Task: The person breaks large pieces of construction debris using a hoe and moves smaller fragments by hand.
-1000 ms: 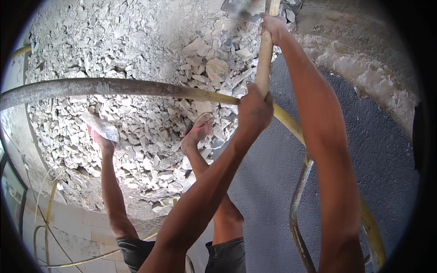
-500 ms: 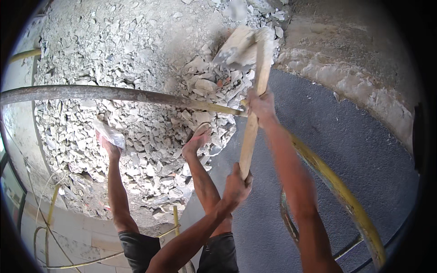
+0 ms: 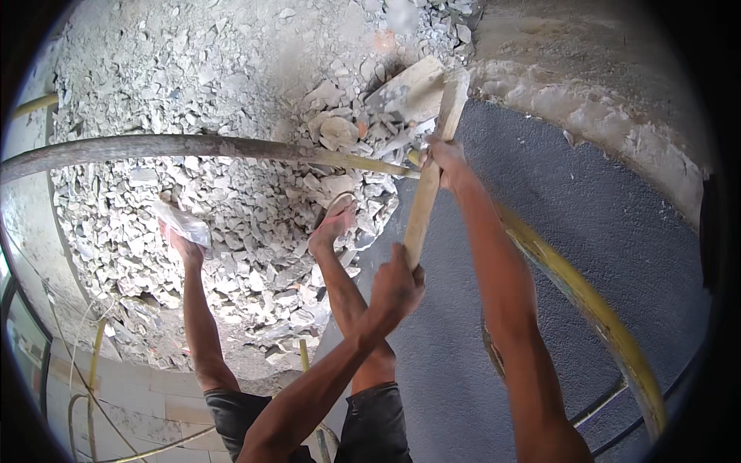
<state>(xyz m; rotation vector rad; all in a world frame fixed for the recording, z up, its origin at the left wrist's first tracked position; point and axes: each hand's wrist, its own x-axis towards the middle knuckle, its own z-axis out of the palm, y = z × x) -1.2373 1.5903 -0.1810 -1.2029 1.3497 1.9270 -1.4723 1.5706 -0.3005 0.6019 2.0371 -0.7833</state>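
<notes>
A hoe with a wide, dust-covered blade [image 3: 409,91] and a flat-sided wooden handle [image 3: 423,212] slants across the picture. My right hand [image 3: 445,160] is closed round the handle on its upper part, nearer the blade. Lower down, my left hand [image 3: 397,285] grips the handle's near end. The blade rests at the right edge of a heap of broken white rubble [image 3: 255,224]; its lower edge is partly hidden among the pieces.
A long pole [image 3: 193,145] crosses above the rubble, and a yellow, worn pole [image 3: 587,309] runs on the right. My feet [image 3: 333,224] stand on the rubble, a whitish sheet [image 3: 181,221] over the left one. Dark grey sheeting [image 3: 587,208] lies right, beside a rough ledge [image 3: 610,127].
Both hands have moved forward a little along with the handle. The blade, blurred before, now shows more sharply, lying at a changed angle against the rubble.
</notes>
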